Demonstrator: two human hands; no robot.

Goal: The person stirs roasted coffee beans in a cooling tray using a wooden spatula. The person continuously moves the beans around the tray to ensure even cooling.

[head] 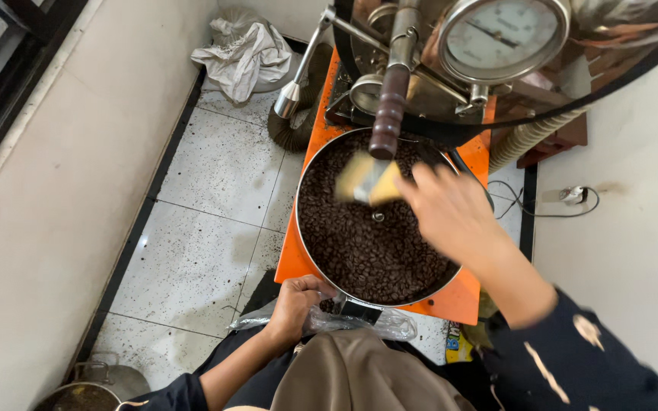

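Over the round cooling tray [308, 251] on its orange stand [458, 301], the right hand [451, 209] is blurred, fingers closed on a pale brush [367, 180] that hangs just above the roasted coffee beans [367, 243]; the beans fill the tray, loose, light and free-rolling, likely to scatter over the rim if pushed hard; the brush looks light and stiff enough, best held at its handle end as now; down at the tray's near edge the left hand [292, 306] pinches a clear plastic bag [375, 323] beside a dark chute [359, 308]; thin, soft, slippery stuff, so the mouth wants holding; overhead a wooden-handled lever [387, 114] and a round gauge [500, 34] crowd the brush's path; a crumpled sack [245, 57] lies on the tiled floor [207, 221]; a metal pot [93, 388] sits bottom left.
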